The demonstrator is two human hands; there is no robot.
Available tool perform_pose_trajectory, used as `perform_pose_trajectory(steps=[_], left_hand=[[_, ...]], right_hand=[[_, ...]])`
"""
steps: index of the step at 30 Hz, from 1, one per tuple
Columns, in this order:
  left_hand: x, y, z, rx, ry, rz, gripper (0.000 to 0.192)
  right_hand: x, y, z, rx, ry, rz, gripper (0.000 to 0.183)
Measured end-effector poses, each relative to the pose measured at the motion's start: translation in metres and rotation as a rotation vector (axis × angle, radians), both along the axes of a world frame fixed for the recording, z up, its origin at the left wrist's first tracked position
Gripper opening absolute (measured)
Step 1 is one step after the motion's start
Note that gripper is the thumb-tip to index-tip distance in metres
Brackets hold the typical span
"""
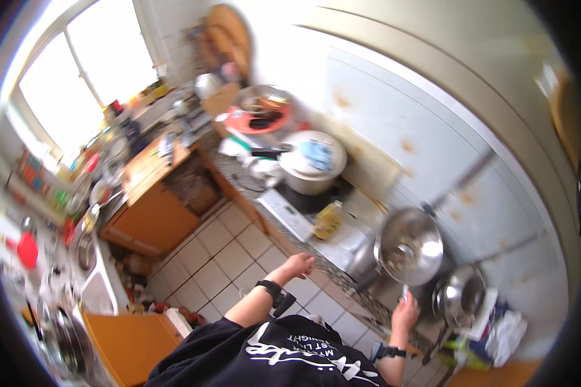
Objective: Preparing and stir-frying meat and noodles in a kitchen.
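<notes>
My right hand (405,312) grips the handle of a metal ladle (405,251), whose head rests inside a steel wok (431,259). Small pale pieces of food (395,262) lie in the bottom of the wok, too blurred to name. Over the counter's front edge, my left hand (298,266) hovers with loosely bent fingers and nothing visible in it. Between the hands and the wall, a bottle of yellow oil (328,221) stands on the counter, left of the wok.
A white lidded pot (312,176) with a blue cloth (316,155) on its lid sits on a black cooktop (290,197). Further left is a red tray (239,121). A steel lid (464,292) lies right of the wok. A knife (168,152) rests on a wooden board (143,174).
</notes>
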State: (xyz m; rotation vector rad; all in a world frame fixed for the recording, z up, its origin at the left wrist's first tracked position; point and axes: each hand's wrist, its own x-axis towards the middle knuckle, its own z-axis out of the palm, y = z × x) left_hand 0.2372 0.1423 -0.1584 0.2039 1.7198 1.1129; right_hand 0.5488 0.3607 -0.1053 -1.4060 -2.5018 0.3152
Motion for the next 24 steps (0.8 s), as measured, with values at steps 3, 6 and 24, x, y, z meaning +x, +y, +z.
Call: perform_pose_trajectory(steps=[3, 6, 24], left_hand=[[-0.034, -0.062, 0.002, -0.004, 0.002, 0.137, 0.041], [-0.073, -0.144, 0.002, 0.008, 0.029, 0.302, 0.039], [-0.182, -0.588, 0.01, 0.096, 0.011, 1.288, 0.03]], right_hand=[[-0.019, -0.011, -0.006, -0.081, -0.093, -0.099, 0.037], [-0.023, -0.005, -0.034, 0.047, -0.042, -0.033, 0.033], [-0.558, -0.382, -0.027, -0.302, 0.343, 1.075, 0.02]])
